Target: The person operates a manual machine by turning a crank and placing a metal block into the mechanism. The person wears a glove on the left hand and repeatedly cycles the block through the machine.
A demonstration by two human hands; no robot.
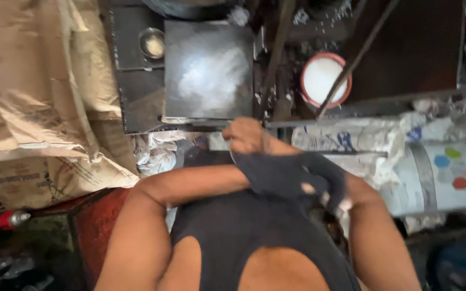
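My left hand [246, 136] clenches a dark cloth [292, 175] at chest height; right hand hidden under it. Floured square griddle [208, 70] ahead, white-filled bowl [325, 80] beside it.

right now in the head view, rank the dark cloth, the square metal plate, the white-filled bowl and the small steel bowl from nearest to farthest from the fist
1. dark cloth: held right at the fist, just below it.
2. square metal plate: directly above the fist.
3. white-filled bowl: up and to the right.
4. small steel bowl: far upper left, beyond the plate.
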